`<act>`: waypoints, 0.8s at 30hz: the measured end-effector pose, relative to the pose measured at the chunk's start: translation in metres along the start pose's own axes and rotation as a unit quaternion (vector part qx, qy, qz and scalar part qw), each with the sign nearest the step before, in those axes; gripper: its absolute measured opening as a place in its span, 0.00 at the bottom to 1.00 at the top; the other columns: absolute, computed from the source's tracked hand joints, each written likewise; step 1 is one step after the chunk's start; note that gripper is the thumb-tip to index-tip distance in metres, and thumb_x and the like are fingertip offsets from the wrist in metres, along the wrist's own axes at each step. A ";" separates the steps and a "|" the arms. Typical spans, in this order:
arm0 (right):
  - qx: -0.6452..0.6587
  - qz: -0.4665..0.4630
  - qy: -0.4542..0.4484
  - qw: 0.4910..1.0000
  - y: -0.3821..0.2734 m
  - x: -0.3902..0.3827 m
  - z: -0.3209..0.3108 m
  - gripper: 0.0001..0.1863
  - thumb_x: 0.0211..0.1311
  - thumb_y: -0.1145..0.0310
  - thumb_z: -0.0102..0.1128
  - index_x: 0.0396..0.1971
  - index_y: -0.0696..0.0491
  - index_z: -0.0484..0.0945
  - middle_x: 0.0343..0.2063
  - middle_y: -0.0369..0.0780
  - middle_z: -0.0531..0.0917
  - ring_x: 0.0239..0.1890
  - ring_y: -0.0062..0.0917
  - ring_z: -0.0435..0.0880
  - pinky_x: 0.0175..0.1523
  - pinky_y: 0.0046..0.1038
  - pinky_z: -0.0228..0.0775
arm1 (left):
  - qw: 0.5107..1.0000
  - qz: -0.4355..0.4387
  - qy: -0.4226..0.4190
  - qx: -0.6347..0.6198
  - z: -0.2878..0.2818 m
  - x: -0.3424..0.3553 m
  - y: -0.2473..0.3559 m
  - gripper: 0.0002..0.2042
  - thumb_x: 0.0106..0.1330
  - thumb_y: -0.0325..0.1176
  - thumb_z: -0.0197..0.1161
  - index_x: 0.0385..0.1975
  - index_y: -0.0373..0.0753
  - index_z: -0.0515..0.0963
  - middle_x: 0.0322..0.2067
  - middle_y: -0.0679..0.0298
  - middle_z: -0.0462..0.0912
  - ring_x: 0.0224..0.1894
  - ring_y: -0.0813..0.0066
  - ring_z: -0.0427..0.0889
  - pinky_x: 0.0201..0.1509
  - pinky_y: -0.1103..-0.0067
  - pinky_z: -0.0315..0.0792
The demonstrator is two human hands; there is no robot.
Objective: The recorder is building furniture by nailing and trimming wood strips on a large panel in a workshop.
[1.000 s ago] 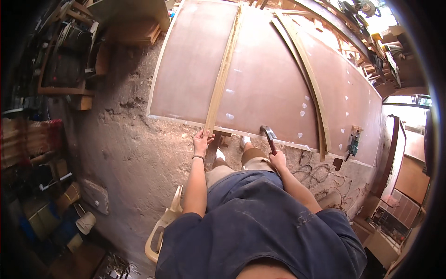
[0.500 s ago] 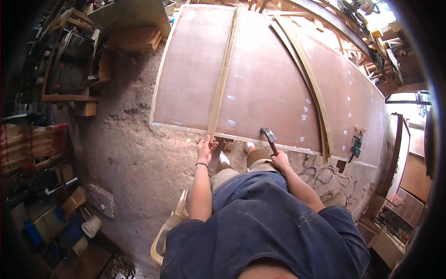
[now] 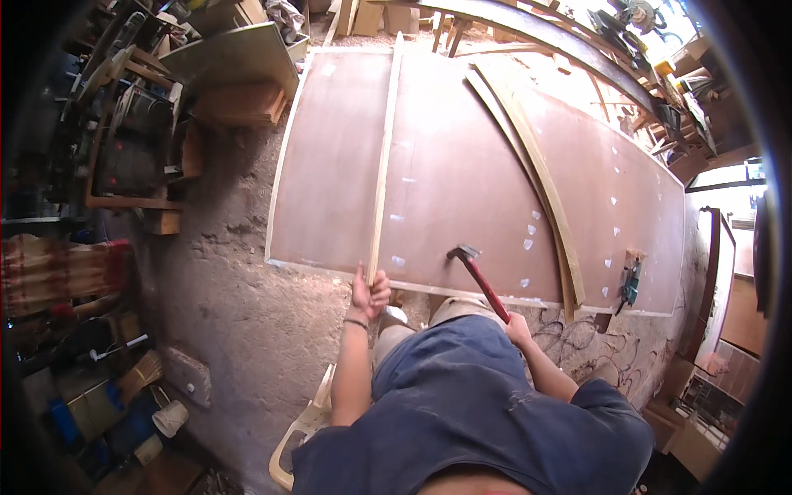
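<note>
My left hand (image 3: 370, 294) is closed around the near end of a long wooden strip (image 3: 384, 169), which runs away from me across a large brownish flat panel (image 3: 450, 173). The strip shows a narrow face here. In my right hand (image 3: 517, 329) is a claw hammer (image 3: 485, 287) with a red handle, held by the lower handle. Its dark metal head lies over the panel's near part, to the right of the strip. Two more wooden strips (image 3: 540, 177) rest on the panel further right, and whitish patches dot its surface.
A green power tool (image 3: 631, 282) lies at the panel's right end, with cables (image 3: 569, 342) on the floor nearby. A cream plastic chair (image 3: 305, 429) stands by my left side. Cluttered shelving (image 3: 132, 140) and a white bucket (image 3: 169, 418) are on the left.
My left hand has closed round the strip, which now shows a narrower face. The hammer has swung left and further over the panel. The whole view has tilted slightly upward.
</note>
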State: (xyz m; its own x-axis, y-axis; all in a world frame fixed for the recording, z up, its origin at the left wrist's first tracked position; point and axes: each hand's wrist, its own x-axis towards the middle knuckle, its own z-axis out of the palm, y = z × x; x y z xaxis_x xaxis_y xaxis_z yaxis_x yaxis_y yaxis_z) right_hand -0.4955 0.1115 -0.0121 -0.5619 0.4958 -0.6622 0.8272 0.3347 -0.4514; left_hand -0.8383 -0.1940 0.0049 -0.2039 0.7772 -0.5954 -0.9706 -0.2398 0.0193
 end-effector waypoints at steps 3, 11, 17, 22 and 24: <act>0.056 -0.137 0.021 0.989 -0.070 0.073 -0.028 0.13 0.52 0.64 0.59 0.28 0.60 0.77 0.20 0.54 0.77 0.25 0.45 0.79 0.35 0.41 0.70 | 0.992 -0.020 0.007 -0.125 -0.011 -0.007 -0.025 0.30 0.66 0.71 0.40 0.18 0.49 0.57 0.13 0.76 0.52 0.11 0.85 0.52 0.10 0.87 0.48; 0.129 -0.283 0.167 0.936 -0.346 0.306 -0.128 0.27 0.67 0.47 0.52 0.34 0.60 0.80 0.23 0.57 0.79 0.33 0.53 0.82 0.37 0.46 0.69 | 0.980 0.053 -0.042 -0.188 0.015 -0.011 -0.060 0.33 0.61 0.75 0.42 0.20 0.47 0.57 0.13 0.72 0.54 0.11 0.82 0.55 0.12 0.84 0.52; 0.152 -0.284 0.166 0.932 -0.475 0.422 -0.145 0.31 0.69 0.43 0.46 0.32 0.61 0.80 0.22 0.56 0.80 0.31 0.49 0.84 0.38 0.45 0.71 | 0.982 0.077 0.165 -0.056 0.029 -0.010 -0.056 0.32 0.64 0.72 0.40 0.15 0.48 0.57 0.12 0.73 0.52 0.10 0.82 0.53 0.12 0.84 0.50; 0.033 -0.170 0.180 0.968 -0.481 0.453 -0.130 0.35 0.68 0.40 0.43 0.42 0.62 0.81 0.33 0.61 0.82 0.41 0.53 0.83 0.47 0.45 0.73 | 0.977 0.088 0.171 -0.088 0.021 -0.010 -0.051 0.30 0.65 0.69 0.41 0.17 0.47 0.58 0.12 0.73 0.53 0.11 0.82 0.54 0.12 0.84 0.50; 0.076 -0.193 0.199 0.958 -0.439 0.431 -0.111 0.35 0.68 0.40 0.44 0.42 0.62 0.81 0.35 0.61 0.82 0.43 0.55 0.82 0.48 0.46 0.72 | 0.974 0.114 0.165 -0.106 0.020 -0.010 -0.056 0.25 0.67 0.61 0.47 0.18 0.46 0.60 0.14 0.73 0.57 0.13 0.81 0.59 0.13 0.84 0.54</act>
State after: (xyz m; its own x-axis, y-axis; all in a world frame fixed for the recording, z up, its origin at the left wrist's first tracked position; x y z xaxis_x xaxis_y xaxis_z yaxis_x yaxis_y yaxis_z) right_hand -1.1006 0.2677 -0.0331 -0.7558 0.6347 -0.1610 0.5310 0.4501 -0.7180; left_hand -0.7845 -0.1767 0.0259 -0.3246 0.4691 -0.8214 -0.8494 -0.5266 0.0349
